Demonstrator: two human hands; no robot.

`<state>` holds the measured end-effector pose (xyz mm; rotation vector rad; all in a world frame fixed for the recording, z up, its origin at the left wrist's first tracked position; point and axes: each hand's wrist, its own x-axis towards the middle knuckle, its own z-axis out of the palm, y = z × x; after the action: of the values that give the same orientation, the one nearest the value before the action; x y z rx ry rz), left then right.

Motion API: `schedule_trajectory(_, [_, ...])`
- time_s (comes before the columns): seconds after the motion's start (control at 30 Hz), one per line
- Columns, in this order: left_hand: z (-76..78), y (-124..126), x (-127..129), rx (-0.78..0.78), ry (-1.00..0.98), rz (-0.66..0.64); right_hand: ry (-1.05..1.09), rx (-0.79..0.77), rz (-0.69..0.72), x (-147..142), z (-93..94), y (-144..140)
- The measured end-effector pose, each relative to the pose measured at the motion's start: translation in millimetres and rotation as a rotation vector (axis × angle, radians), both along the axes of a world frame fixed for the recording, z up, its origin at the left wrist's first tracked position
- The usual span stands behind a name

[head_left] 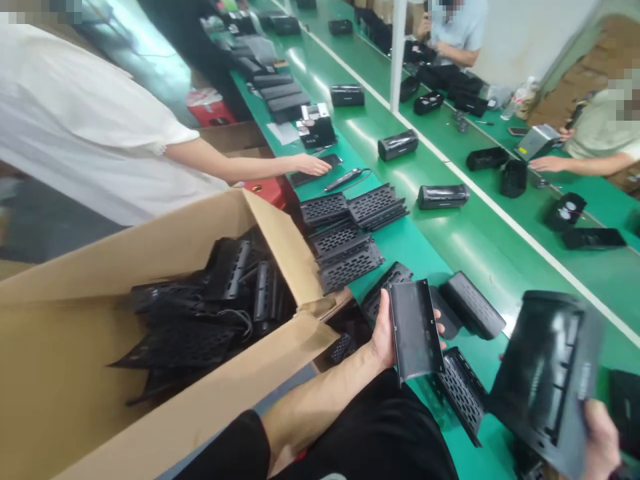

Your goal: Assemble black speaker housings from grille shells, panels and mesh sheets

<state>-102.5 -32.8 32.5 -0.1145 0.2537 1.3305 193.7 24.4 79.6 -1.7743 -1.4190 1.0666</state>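
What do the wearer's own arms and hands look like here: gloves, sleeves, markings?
No gloves: the left hand and right hand are bare. The left forearm is uncovered up to a short black sleeve near the elbow. No watch, rings or markings visible. The right arm lies outside the picture.

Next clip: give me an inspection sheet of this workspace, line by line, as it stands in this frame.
Surface: green bench with a white dividing stripe.
Job's things: black curved panel in the left hand; larger black housing in the right hand.
Clutter: perforated black grilles stacked on the bench; cardboard box full of black parts.
Grippers: both hands closed on their parts.
Cables: thin black cord near a co-worker's hand.
Surroundings: three other people at the line; black units spaced along it.
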Motion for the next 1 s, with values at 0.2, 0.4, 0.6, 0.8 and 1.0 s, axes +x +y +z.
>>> schedule_trajectory(0.2, [-11.0, 21, 48, -0.047, 0.064, -0.228, 0.188, -0.101, -0.048, 13, 37.5, -38])
schedule_trajectory(0.4, [-7.1, 30, 107, -0.02, 0.047, -0.344, -0.139, 0.031, 0.154, 19, 71.1, -42])
schedule_trajectory(0.6, [12.3, 32, 143, 0.183, 0.018, -0.336, -0.277, 0.066, 0.203, 2, 73.8, -45])
schedule_trajectory(0.8, [12.1, 32, 155, 0.134, 0.133, -0.335, -0.299, 0.041, 0.224, 11, 60.9, -39])
schedule_trajectory(1.0, [11.6, 34, 159, 0.129, 0.165, -0.362, -0.336, -0.037, 0.269, 13, 50.6, -41])
